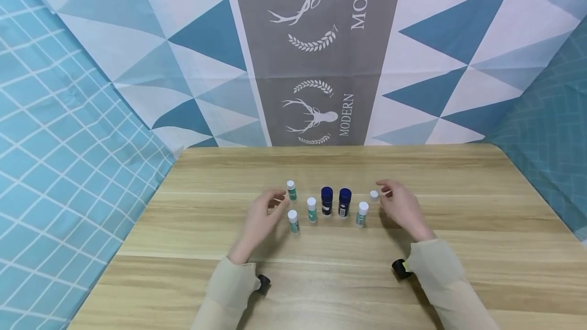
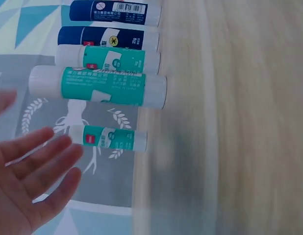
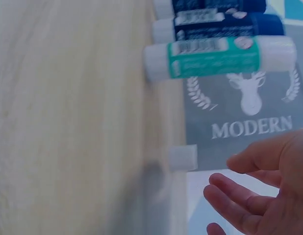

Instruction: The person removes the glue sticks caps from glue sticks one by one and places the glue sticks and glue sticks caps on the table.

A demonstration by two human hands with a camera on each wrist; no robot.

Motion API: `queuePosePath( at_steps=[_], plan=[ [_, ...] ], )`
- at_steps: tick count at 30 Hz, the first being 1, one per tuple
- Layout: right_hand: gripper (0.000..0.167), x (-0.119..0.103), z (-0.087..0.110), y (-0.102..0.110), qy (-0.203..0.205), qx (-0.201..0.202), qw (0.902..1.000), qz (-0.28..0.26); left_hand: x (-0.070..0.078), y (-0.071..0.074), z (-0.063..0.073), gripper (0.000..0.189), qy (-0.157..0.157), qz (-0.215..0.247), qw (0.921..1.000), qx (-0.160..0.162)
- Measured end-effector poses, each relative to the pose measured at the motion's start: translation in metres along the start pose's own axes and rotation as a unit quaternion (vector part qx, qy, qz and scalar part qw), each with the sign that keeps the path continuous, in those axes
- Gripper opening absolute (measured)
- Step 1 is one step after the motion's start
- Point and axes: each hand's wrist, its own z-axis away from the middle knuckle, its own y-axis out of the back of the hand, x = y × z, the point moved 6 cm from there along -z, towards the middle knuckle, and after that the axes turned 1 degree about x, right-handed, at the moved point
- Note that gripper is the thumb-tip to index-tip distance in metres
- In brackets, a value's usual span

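Observation:
My left hand (image 1: 262, 219) is beside two green glue sticks with white caps: the back-left one (image 1: 292, 193) by its fingertips, and the front-left one (image 1: 294, 224) to its right. The left wrist view shows the fingers loosely spread, short of the small glue stick (image 2: 108, 138). On the other side, my right hand (image 1: 403, 209) is near a small white cap (image 1: 374, 195). A gap separates thumb and fingers from that white cap (image 3: 183, 157) in the right wrist view. Both hands hold nothing. A green glue stick (image 1: 361, 216) stands upright just left of the white cap.
Two dark blue glue sticks (image 1: 326, 201) stand upright mid-row, with another green glue stick (image 1: 312, 211) to their left. All are on a wooden table (image 1: 330, 279). Behind its back edge hangs a patterned cloth (image 1: 316, 75).

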Motion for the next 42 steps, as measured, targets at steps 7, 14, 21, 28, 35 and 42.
queuePosePath(
  at_steps=[7,14,21,28,35,42],
  plan=[
    [0.031,-0.035,0.01,0.013,0.047,0.053,0.9973,0.019,0.008,-0.005,0.013,0.052,-0.018,-0.086,0.9927,-0.082],
    [0.028,-0.068,0.021,0.018,0.097,0.091,0.9911,0.011,0.007,-0.013,0.02,0.044,-0.033,-0.114,0.9878,-0.1],
    [0.03,-0.112,0.037,0.006,0.226,0.11,0.9679,0.01,0.007,-0.017,0.021,0.037,-0.05,-0.13,0.9845,-0.106],
    [0.026,-0.142,0.047,-0.015,0.281,0.096,0.955,0.0,0.008,-0.018,0.021,0.036,-0.068,-0.15,0.9802,-0.111],
    [0.022,-0.156,0.05,-0.041,0.281,0.039,0.9588,-0.02,0.01,-0.019,0.021,0.029,-0.072,-0.141,0.9822,-0.101],
    [0.021,-0.152,0.049,-0.057,0.25,0.013,0.9677,-0.03,0.015,-0.013,0.02,0.031,-0.074,-0.118,0.9887,-0.057]
  ],
)
